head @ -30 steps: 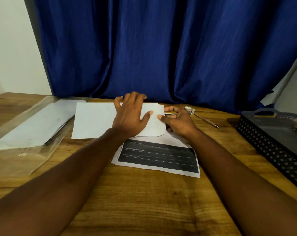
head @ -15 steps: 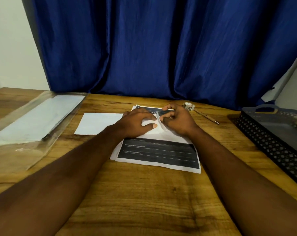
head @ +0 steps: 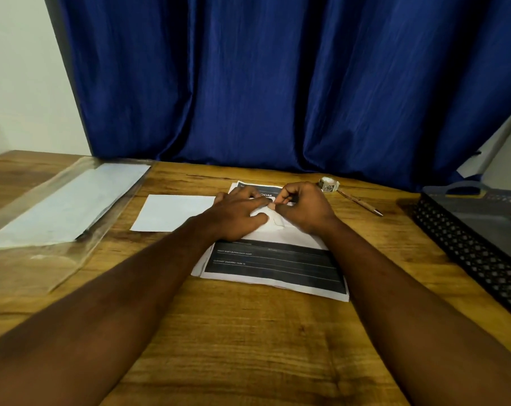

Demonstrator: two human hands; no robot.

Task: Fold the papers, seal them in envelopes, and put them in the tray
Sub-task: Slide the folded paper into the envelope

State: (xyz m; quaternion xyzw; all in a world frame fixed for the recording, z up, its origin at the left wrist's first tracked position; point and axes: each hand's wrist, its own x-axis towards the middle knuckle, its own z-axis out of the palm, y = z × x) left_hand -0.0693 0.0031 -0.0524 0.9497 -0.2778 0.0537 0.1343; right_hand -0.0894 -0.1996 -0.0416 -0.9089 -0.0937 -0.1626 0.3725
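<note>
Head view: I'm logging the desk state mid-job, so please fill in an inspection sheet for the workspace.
Surface: wooden table, grain visible.
Job's things: white envelope lying across the far part of the printed papers; black mesh tray at the right edge, contents unclear.
Clutter: clear plastic sleeve with pale sheets inside, at the left; tape roll and pen behind the papers.
Grippers: left hand presses the envelope flat; right hand pinches its right end.
Cables: nothing seen.
Surroundings: blue curtain behind the table; pale wall at the left.
</note>
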